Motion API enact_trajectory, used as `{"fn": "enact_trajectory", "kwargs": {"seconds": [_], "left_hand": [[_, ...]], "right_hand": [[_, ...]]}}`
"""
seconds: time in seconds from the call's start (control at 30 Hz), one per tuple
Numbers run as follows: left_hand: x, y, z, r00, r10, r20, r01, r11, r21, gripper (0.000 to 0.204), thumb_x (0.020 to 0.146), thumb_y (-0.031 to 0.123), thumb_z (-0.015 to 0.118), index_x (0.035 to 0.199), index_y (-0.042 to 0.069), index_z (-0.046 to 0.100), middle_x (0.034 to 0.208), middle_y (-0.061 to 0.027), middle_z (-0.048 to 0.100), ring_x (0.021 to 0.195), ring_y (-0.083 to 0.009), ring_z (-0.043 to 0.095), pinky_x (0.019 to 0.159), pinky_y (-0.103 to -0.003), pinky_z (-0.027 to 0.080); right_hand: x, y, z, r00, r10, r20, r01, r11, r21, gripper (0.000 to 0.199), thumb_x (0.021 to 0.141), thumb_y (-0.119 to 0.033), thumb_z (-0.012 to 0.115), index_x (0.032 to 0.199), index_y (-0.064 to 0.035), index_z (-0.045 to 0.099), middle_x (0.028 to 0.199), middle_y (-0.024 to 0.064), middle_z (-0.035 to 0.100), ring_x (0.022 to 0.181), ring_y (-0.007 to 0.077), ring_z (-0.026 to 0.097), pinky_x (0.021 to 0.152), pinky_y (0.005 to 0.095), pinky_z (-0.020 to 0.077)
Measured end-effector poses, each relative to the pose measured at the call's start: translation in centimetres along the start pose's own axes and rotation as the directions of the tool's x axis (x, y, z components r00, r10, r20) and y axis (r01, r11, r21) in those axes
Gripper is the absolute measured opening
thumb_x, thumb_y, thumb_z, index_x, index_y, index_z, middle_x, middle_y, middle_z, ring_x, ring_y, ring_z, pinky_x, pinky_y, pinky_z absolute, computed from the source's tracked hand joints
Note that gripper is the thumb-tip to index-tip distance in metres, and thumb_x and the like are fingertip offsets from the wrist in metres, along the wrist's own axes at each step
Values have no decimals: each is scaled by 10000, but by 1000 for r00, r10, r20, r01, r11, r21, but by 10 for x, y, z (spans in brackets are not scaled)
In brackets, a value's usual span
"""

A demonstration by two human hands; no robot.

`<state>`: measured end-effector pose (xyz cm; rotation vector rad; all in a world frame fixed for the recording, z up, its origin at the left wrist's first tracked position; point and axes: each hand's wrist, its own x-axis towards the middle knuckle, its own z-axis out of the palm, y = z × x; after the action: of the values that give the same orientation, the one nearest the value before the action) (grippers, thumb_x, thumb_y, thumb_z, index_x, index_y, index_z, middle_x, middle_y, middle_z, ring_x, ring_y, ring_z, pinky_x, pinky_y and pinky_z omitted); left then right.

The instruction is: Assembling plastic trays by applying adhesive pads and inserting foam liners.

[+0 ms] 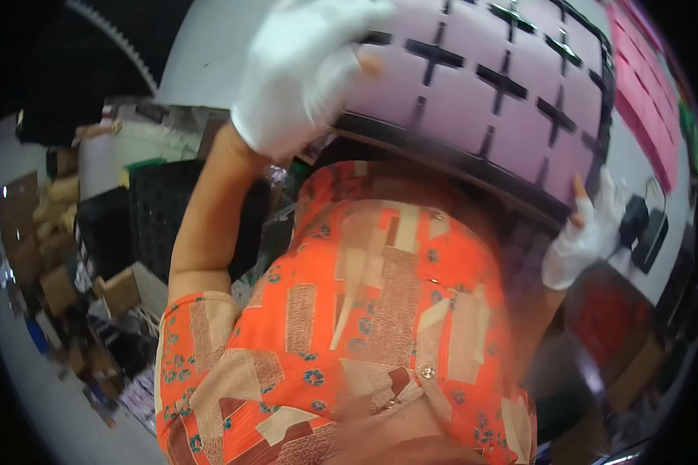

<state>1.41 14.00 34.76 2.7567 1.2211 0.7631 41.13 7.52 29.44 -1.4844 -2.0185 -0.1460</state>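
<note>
The divided tray (498, 143), lilac with a black rim and black cross-shaped dividers, lies tilted across the view just in front of your orange patterned shirt (399, 310), over the pale bench (202, 58). Your left hand (295, 85), in a white glove with a bare fingertip showing, reaches over the tray's left part; its fingers are partly bent and slightly blurred, and you cannot tell from here whether they grip anything. Your right hand (582, 240), gloved in white too with bare tips showing, is at the tray's near right corner, its fingers parted and loosely curved; whether they clasp the rim you cannot tell. Beyond that corner, to the right, sit a pink divided tray (644, 93) and a small black object (650, 239)
</note>
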Motion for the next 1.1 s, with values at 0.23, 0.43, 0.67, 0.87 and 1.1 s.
{"fn": "enact_trajectory", "kwargs": {"seconds": [0.23, 0.43, 0.67, 0.87, 1.1], "left_hand": [[15, 6, -15, 972, -59, 229, 85, 991, -106, 615, 926, 516, 558, 1229, -19, 541, 1217, -262, 545, 1100, -453, 546, 968, -474, 434], [-28, 29, 14, 928, -132, 347, 74, 981, 178, 867, 855, 659, 538, 1422, 11, 438, 1470, -198, 458, 1435, -351, 351, 1158, -620, 185], [-45, 45, -2, 917, -176, 358, 172, 984, 41, 760, 865, 636, 540, 1300, 13, 564, 1325, -174, 585, 1304, -357, 498, 1139, -652, 180], [-54, 39, 3, 944, -146, 295, 170, 984, -57, 740, 801, 630, 615, 1243, 36, 613, 1233, -127, 635, 1238, -329, 548, 1147, -638, 174], [-33, 45, 25, 933, -313, 177, 287, 945, 157, 819, 743, 603, 682, 1342, 59, 558, 1435, -122, 494, 1409, -344, 357, 1156, -629, 114]], "right_hand": [[-11, -8, 20, 982, 85, -168, -75, 995, 60, 716, 1091, -439, 250, 966, 98, 705, 1253, 192, 640, 1294, 361, 499, 1098, 448, 364], [-11, -20, 35, 965, 115, -237, -102, 992, 69, 693, 1088, -446, 269, 839, 87, 637, 1250, 215, 636, 1300, 374, 489, 1113, 455, 353], [-13, -9, 39, 961, 141, -237, -125, 989, 81, 687, 1087, -445, 282, 836, 91, 630, 1222, 224, 647, 1277, 377, 511, 1101, 456, 374], [-21, -5, 45, 943, 224, -244, -191, 970, 153, 649, 1084, -443, 306, 969, 115, 616, 1213, 238, 644, 1179, 357, 592, 1065, 439, 421], [-1, -26, 39, 873, 342, -347, -220, 913, 344, 647, 1097, -418, 242, 1113, 93, 638, 1240, 205, 634, 1279, 341, 521, 1133, 473, 342]]}}
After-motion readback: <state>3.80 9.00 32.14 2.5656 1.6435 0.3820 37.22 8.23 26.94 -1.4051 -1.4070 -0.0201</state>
